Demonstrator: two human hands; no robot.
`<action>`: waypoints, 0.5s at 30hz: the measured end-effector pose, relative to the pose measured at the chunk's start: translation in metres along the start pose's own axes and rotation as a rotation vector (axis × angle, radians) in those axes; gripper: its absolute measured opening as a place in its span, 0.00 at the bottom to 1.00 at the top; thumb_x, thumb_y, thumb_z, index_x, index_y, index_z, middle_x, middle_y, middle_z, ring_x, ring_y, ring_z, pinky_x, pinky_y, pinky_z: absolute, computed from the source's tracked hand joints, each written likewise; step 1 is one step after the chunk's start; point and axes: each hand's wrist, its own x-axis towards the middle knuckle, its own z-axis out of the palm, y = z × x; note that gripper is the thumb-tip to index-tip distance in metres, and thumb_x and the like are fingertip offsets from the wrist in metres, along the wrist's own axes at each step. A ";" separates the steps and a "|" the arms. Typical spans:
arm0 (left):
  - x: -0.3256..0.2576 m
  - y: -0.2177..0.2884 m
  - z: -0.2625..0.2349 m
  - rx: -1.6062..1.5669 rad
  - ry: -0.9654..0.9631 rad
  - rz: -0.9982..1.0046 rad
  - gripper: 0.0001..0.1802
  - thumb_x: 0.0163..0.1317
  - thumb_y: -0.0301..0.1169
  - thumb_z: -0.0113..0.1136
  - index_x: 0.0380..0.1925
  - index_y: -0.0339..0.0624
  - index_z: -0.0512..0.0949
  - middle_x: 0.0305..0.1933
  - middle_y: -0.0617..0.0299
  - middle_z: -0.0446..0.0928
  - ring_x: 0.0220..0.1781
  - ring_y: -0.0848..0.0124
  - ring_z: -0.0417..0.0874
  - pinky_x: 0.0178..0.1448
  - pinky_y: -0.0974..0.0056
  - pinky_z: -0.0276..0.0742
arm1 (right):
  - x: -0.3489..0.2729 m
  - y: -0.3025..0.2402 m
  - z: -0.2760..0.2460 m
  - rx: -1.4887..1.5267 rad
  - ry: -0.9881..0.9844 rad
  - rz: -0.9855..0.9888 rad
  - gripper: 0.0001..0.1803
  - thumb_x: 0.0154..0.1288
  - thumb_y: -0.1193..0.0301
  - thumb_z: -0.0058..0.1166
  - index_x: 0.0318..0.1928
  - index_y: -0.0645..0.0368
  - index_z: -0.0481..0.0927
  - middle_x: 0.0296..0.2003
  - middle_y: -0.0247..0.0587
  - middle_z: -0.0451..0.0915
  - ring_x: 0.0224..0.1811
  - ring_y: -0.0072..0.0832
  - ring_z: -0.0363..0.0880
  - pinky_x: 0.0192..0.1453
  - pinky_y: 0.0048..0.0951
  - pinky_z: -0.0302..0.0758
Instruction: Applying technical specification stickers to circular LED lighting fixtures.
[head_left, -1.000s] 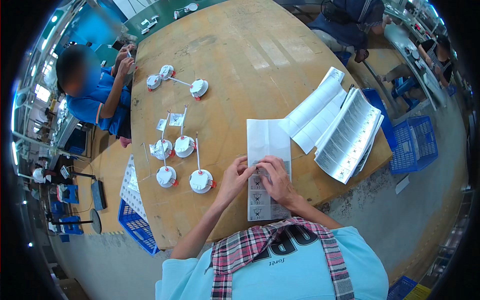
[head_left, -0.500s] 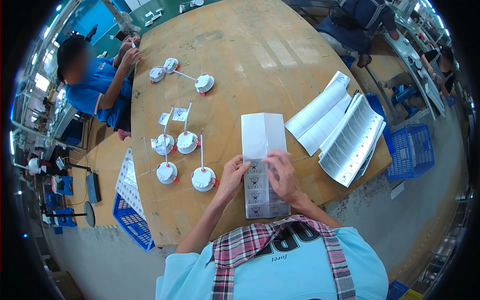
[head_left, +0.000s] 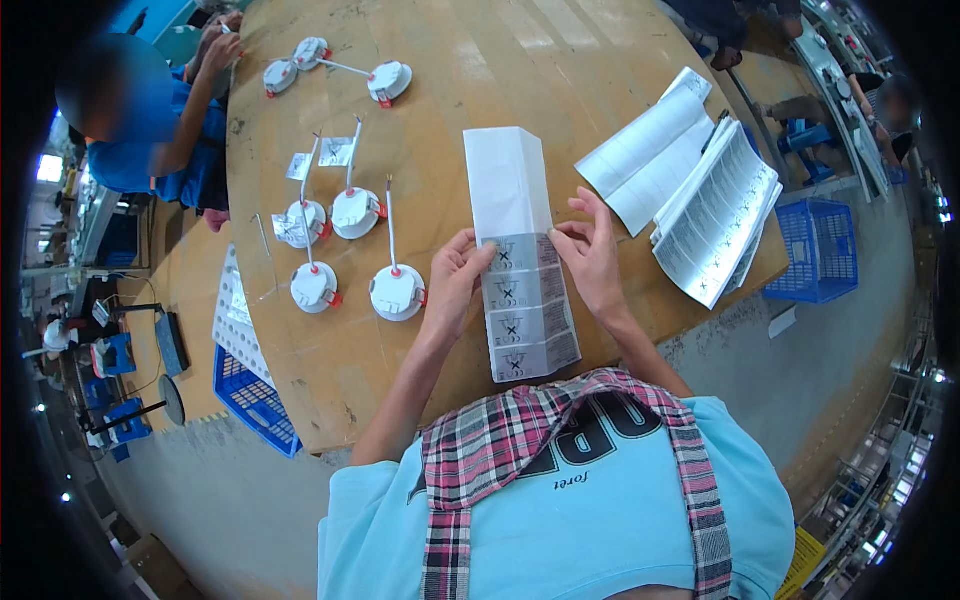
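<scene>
Left hand (head_left: 460, 278) and right hand (head_left: 593, 262) pinch long, white-and-grey folded paper (head_left: 522, 272).
It's by the near edge of the brown wooden surface (head_left: 432, 150).

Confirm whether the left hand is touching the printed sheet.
Touching: the head view shows the left hand at the left edge of the printed sheet, its thumb tip lying over that edge.

Crossed-out symbols on the folded sheet (head_left: 524, 265) and paper stack (head_left: 716, 220); dark lettering on the shirt (head_left: 575, 530)
</scene>
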 end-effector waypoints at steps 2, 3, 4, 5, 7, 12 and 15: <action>-0.002 0.001 -0.001 0.016 0.004 -0.003 0.15 0.65 0.30 0.54 0.51 0.38 0.72 0.38 0.65 0.81 0.36 0.81 0.81 0.40 0.74 0.76 | 0.001 -0.001 0.003 -0.027 -0.011 0.011 0.32 0.60 0.78 0.55 0.63 0.64 0.58 0.55 0.47 0.64 0.46 0.28 0.72 0.47 0.27 0.77; 0.000 -0.001 -0.003 0.019 0.012 -0.013 0.16 0.65 0.31 0.54 0.51 0.38 0.72 0.38 0.66 0.81 0.35 0.81 0.80 0.39 0.74 0.76 | 0.002 -0.001 0.004 -0.033 -0.008 -0.014 0.31 0.59 0.78 0.56 0.62 0.64 0.60 0.54 0.46 0.66 0.47 0.30 0.72 0.48 0.28 0.76; -0.001 -0.002 -0.003 0.016 0.018 -0.021 0.16 0.65 0.31 0.54 0.51 0.38 0.72 0.38 0.66 0.81 0.35 0.81 0.80 0.39 0.74 0.76 | 0.002 -0.002 0.005 -0.037 -0.007 -0.041 0.29 0.58 0.78 0.56 0.60 0.63 0.63 0.53 0.46 0.67 0.48 0.31 0.71 0.48 0.29 0.75; -0.002 0.000 -0.001 -0.004 0.028 -0.015 0.15 0.65 0.32 0.55 0.50 0.38 0.72 0.37 0.66 0.81 0.34 0.82 0.80 0.39 0.74 0.76 | 0.001 -0.005 0.005 -0.037 -0.011 -0.032 0.29 0.58 0.78 0.56 0.60 0.63 0.63 0.53 0.46 0.67 0.48 0.31 0.71 0.48 0.29 0.75; -0.003 -0.001 -0.001 -0.022 0.040 -0.010 0.15 0.65 0.32 0.55 0.49 0.37 0.73 0.37 0.66 0.81 0.34 0.82 0.80 0.39 0.74 0.75 | 0.001 -0.016 0.003 -0.434 -0.008 -0.352 0.21 0.55 0.78 0.58 0.52 0.60 0.73 0.48 0.43 0.71 0.49 0.35 0.70 0.51 0.32 0.72; 0.001 -0.008 -0.016 0.059 -0.003 -0.056 0.14 0.66 0.35 0.55 0.44 0.36 0.77 0.36 0.67 0.80 0.34 0.83 0.79 0.39 0.74 0.76 | 0.004 -0.028 0.012 -0.651 -0.166 -0.648 0.14 0.51 0.77 0.61 0.40 0.58 0.79 0.44 0.38 0.73 0.49 0.36 0.69 0.53 0.34 0.69; 0.001 -0.006 -0.007 0.055 0.013 -0.025 0.13 0.67 0.35 0.54 0.38 0.34 0.79 0.33 0.68 0.79 0.30 0.84 0.76 0.34 0.76 0.72 | 0.008 -0.026 0.018 -0.653 -0.247 -0.669 0.14 0.48 0.77 0.63 0.38 0.57 0.79 0.40 0.38 0.73 0.47 0.36 0.68 0.52 0.34 0.70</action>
